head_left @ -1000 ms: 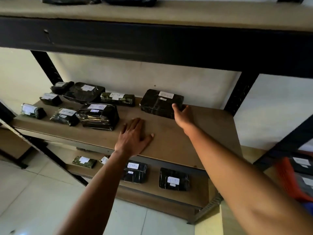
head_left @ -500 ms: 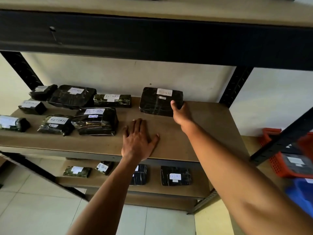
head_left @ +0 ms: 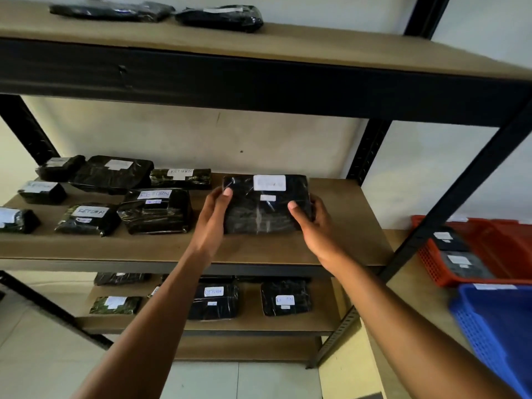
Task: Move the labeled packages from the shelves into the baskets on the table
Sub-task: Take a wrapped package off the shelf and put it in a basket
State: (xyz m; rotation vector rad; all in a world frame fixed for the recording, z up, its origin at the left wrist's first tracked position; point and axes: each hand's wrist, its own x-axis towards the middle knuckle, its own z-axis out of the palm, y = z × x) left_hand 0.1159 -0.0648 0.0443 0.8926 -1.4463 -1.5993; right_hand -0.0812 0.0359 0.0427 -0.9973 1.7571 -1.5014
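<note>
A black wrapped package with a white label is held just above the middle shelf. My left hand grips its left side, thumb on top. My right hand grips its right side, thumb on the front face. Several more labeled packages, some marked RETURN, lie on the left half of the same shelf. A red basket and a blue basket stand at the right on a table.
Two dark packages lie on the top shelf. The lower shelf holds several labeled packages. A black upright post stands between the shelf and the baskets. The red basket holds two dark packages.
My left hand left the shelf board and took the package's left side. My right hand moved to its right side. The package has come forward, off the shelf's back.
</note>
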